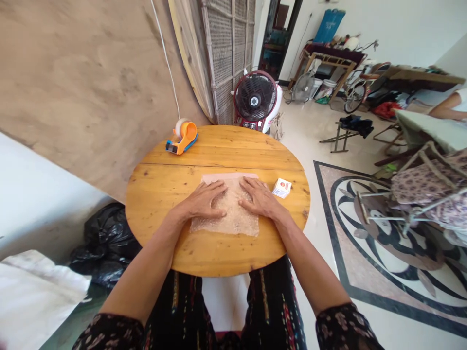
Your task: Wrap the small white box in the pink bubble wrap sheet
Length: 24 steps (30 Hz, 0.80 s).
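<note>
A sheet of clear bubble wrap lies flat on the round wooden table. My left hand rests on its left part, fingers stretched out and thumb apart. On the right part lies my right hand, also flat with its fingers spread. Neither hand grips anything. Just right of my right hand, a small white box with red and blue print sits on the table. Toward the far left edge stands an orange tape dispenser with a roll of clear tape.
Behind the table is a fan. Black plastic bags lie on the floor at left. A wooden board leans there too. To the right are a stool, a bicycle and another person's arm.
</note>
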Each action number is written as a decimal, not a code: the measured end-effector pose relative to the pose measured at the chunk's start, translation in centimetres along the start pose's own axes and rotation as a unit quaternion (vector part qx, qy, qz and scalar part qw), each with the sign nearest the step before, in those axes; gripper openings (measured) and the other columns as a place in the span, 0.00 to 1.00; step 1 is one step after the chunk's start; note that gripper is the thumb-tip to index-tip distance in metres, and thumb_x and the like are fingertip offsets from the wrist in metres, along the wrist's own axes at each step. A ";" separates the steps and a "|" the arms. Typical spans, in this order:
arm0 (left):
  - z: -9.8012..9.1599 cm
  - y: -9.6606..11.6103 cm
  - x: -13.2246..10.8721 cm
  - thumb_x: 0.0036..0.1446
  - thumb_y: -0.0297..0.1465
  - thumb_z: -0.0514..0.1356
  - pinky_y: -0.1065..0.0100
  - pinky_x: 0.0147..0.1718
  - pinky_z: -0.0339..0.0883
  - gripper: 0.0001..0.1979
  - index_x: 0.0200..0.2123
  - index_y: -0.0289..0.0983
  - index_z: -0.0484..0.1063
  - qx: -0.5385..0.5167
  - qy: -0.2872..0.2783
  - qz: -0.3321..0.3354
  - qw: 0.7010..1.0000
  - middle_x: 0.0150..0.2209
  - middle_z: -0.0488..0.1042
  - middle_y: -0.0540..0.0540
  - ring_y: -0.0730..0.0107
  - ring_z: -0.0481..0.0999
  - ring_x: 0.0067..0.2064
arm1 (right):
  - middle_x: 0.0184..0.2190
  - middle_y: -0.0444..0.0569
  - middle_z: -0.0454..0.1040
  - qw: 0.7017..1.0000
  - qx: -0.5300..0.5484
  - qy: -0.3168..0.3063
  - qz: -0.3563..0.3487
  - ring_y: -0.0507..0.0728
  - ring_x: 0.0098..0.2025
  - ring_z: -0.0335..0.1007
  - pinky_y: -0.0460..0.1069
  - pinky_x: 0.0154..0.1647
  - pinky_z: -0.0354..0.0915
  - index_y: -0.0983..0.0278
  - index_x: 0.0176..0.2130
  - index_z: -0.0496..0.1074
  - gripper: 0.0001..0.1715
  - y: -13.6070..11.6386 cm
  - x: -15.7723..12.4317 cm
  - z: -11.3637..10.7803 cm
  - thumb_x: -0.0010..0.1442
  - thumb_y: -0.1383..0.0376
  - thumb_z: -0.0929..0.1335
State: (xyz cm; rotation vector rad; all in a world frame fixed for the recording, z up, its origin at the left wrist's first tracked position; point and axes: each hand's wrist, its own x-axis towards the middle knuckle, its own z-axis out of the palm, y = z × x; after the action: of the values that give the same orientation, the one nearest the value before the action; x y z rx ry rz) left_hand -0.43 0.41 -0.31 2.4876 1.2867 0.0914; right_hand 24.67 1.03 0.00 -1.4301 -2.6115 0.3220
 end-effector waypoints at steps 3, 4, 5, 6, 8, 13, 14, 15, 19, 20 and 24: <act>0.1 -0.2 0.0 0.51 0.54 0.58 0.47 0.64 0.41 0.45 0.66 0.38 0.53 -0.003 -0.003 0.004 1.000 0.70 0.45 0.37 0.48 0.47 0.69 | 0.68 0.57 0.51 1.000 0.006 0.006 -0.007 0.65 0.69 0.45 0.62 0.66 0.45 0.66 0.66 0.55 0.38 0.2 0.0 0.0 0.64 0.50 0.60; 0.2 -0.4 0.1 0.50 0.54 0.59 0.48 0.65 0.41 0.45 0.66 0.38 0.54 -0.005 0.002 0.008 1.000 0.70 0.45 0.37 0.48 0.46 0.69 | 0.68 0.57 0.52 1.000 0.005 0.014 -0.007 0.64 0.69 0.46 0.61 0.66 0.45 0.66 0.65 0.57 0.36 0.2 0.1 0.1 0.65 0.50 0.59; 0.3 -0.5 0.1 0.50 0.54 0.59 0.49 0.65 0.41 0.45 0.66 0.37 0.55 -0.007 0.008 0.013 1.000 0.69 0.46 0.37 0.48 0.45 0.70 | 0.68 0.57 0.53 1.000 0.002 0.023 -0.005 0.64 0.68 0.47 0.61 0.66 0.46 0.66 0.64 0.58 0.34 0.2 0.2 0.2 0.66 0.51 0.58; 0.4 -0.6 0.1 0.49 0.54 0.60 0.50 0.65 0.41 0.45 0.65 0.36 0.56 -0.009 0.015 0.018 1.000 0.69 0.47 0.37 0.49 0.45 0.70 | 0.67 0.56 0.55 0.999 -0.003 0.033 -0.004 0.63 0.67 0.49 0.60 0.66 0.46 0.66 0.63 0.60 0.32 0.2 0.2 0.2 0.67 0.53 0.57; 0.5 -0.7 0.2 0.48 0.55 0.61 0.50 0.65 0.41 0.46 0.65 0.36 0.57 -0.015 0.020 0.020 1.000 0.69 0.48 0.36 0.48 0.45 0.70 | 0.66 0.55 0.58 0.999 -0.011 0.049 0.000 0.61 0.66 0.52 0.58 0.64 0.48 0.66 0.63 0.61 0.29 0.1 0.4 0.4 0.69 0.56 0.55; 0.3 -0.4 0.1 0.50 0.54 0.59 0.43 0.64 0.40 0.44 0.66 0.40 0.55 -0.026 -0.006 0.002 1.000 0.70 0.44 0.37 0.45 0.47 0.69 | 0.64 0.54 0.60 0.998 -0.038 0.045 0.004 0.61 0.64 0.56 0.58 0.61 0.52 0.64 0.63 0.60 0.28 -0.2 0.4 0.2 0.69 0.60 0.53; 0.2 -0.4 0.1 0.50 0.54 0.60 0.43 0.64 0.40 0.44 0.66 0.40 0.55 -0.026 -0.006 0.001 1.000 0.70 0.44 0.37 0.45 0.47 0.69 | 0.65 0.54 0.60 0.998 -0.047 0.036 0.002 0.62 0.64 0.55 0.58 0.60 0.52 0.64 0.63 0.60 0.28 -0.3 0.4 0.0 0.69 0.59 0.53; 0.2 -0.4 0.1 0.49 0.54 0.60 0.44 0.64 0.41 0.45 0.66 0.40 0.55 -0.025 -0.004 0.002 1.000 0.70 0.45 0.37 0.45 0.47 0.69 | 0.65 0.54 0.59 0.998 -0.055 0.026 0.000 0.63 0.64 0.55 0.59 0.60 0.53 0.63 0.63 0.60 0.27 -0.4 0.4 -0.3 0.69 0.59 0.53; 0.3 -0.6 0.1 0.49 0.54 0.60 0.46 0.64 0.42 0.45 0.65 0.37 0.56 -0.023 0.007 0.014 1.000 0.69 0.46 0.36 0.46 0.46 0.69 | 0.61 0.57 0.64 0.995 -0.096 -0.028 -0.021 0.64 0.60 0.61 0.59 0.55 0.57 0.63 0.60 0.63 0.24 -0.7 1.5 -1.7 0.69 0.62 0.54; 0.4 -0.7 0.1 0.49 0.54 0.60 0.46 0.64 0.42 0.45 0.65 0.36 0.56 -0.023 0.010 0.018 1.000 0.69 0.46 0.36 0.46 0.46 0.69 | 0.57 0.58 0.68 0.993 -0.110 -0.040 -0.021 0.64 0.57 0.63 0.58 0.53 0.59 0.63 0.58 0.64 0.23 -0.8 2.1 -2.0 0.68 0.64 0.54; 0.7 -0.9 0.2 0.48 0.53 0.62 0.49 0.65 0.42 0.45 0.64 0.37 0.58 -0.026 0.030 0.028 0.999 0.69 0.48 0.36 0.46 0.47 0.69 | 0.48 0.59 0.72 0.988 -0.149 -0.036 0.020 0.64 0.50 0.66 0.56 0.47 0.62 0.64 0.56 0.65 0.22 -1.4 4.5 -2.1 0.67 0.69 0.55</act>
State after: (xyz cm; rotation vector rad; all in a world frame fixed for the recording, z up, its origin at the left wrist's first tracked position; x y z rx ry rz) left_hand -0.93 0.86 -1.28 2.4935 1.2223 0.2119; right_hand 21.61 4.39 2.53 -1.5875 -2.7847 -0.0176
